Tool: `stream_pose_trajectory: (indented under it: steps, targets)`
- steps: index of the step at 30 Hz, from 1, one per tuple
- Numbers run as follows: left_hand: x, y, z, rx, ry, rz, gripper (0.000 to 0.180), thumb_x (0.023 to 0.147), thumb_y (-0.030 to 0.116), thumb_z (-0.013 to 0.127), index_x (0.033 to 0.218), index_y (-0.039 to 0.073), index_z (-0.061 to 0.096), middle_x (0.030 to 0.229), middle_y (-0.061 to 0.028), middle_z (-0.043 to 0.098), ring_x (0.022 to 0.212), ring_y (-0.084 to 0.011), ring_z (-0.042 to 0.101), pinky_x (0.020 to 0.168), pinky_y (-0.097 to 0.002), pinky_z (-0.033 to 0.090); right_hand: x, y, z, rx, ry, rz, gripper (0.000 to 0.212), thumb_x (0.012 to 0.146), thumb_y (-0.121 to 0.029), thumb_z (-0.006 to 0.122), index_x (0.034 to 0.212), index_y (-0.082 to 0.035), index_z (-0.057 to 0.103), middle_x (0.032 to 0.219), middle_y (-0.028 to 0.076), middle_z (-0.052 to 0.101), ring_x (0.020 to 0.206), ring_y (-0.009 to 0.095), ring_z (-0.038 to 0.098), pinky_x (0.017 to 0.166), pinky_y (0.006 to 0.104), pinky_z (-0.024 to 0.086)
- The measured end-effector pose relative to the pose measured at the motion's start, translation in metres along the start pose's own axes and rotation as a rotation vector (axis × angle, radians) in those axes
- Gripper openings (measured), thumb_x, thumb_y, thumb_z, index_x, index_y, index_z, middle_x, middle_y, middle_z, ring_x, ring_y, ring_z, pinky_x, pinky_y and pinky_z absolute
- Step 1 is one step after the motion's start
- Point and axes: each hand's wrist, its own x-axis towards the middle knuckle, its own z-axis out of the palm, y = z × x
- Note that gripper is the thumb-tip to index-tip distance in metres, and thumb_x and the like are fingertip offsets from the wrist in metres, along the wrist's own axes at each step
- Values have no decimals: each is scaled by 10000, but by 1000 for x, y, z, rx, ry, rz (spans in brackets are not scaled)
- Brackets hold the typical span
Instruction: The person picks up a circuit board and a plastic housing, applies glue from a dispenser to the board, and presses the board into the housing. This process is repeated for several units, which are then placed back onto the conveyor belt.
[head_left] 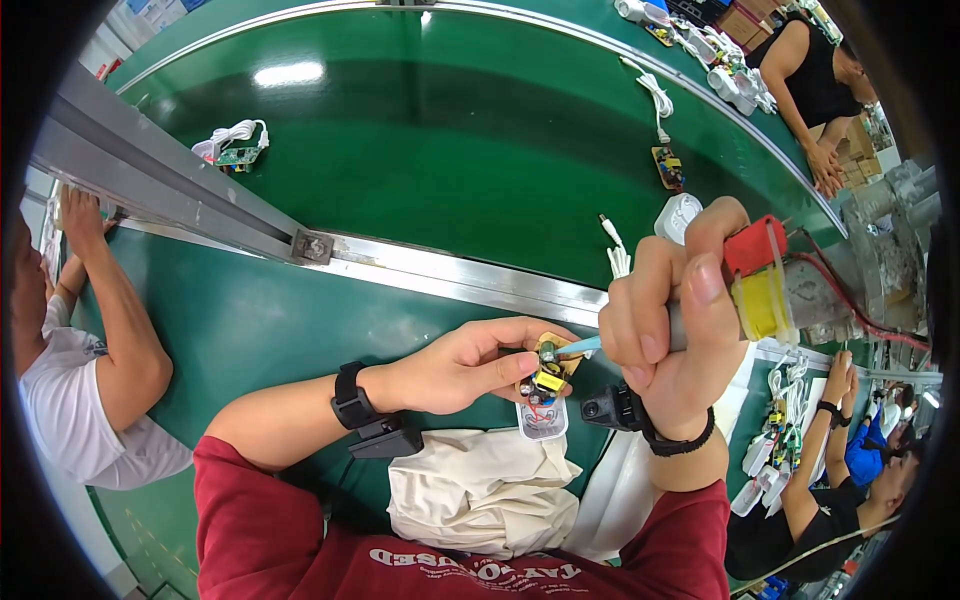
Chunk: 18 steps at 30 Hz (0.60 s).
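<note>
Between the thumb and fingers of my left hand (455, 365) is a small circuit board (549, 381) with a yellow transformer and red wires. My right hand (672, 310) is wrapped round a glue dispenser (760, 300), a thick grey tube with yellow tape and a red switch block. Its pale blue nozzle (579, 346) points left, and the tip meets or nearly meets the board's upper part, beside a dark round component. Just below the board lies an open white plastic case half (543, 420). Part of the board is hidden by my left fingers.
Cream cloth (480, 490) lies close to my body. A metal rail (430, 268) separates my green table from a green belt carrying a cabled board (668, 168), a white housing (679, 215) and another board (238, 157). A grey post (180, 160) rises left. Co-workers sit on both sides.
</note>
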Motion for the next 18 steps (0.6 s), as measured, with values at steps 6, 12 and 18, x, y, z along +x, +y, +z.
stream_pose_trajectory:
  steps: [6, 12, 18]
  targets:
    - [0, 2, 2, 8, 0, 2, 395, 1012, 191, 425, 1386, 64, 405, 1222, -38, 541, 1096, -108, 545, 887, -268, 503, 0, -3, 0, -8, 3, -3, 231, 956, -271, 494, 871, -140, 323, 468, 11, 343, 297, 95, 290, 296, 227, 212]
    - [-1, 1, 5, -7, 5, 1, 395, 1014, 187, 420, 1387, 62, 395, 1220, -40, 538, 1095, -113, 547, 889, -271, 503, 0, -5, 0, 10, 5, 1, 227, 955, -263, 495, 867, -138, 327, 467, 8, 335, 298, 92, 276, 296, 227, 202]
    - [1, 1, 7, -9, 0, -2, 396, 1014, 180, 416, 1390, 61, 386, 1229, -41, 534, 1099, -117, 548, 891, -276, 504, 1, -9, 0, -8, 22, -8, 239, 952, -262, 504, 863, -136, 322, 468, 4, 332, 298, 86, 271, 296, 228, 197]
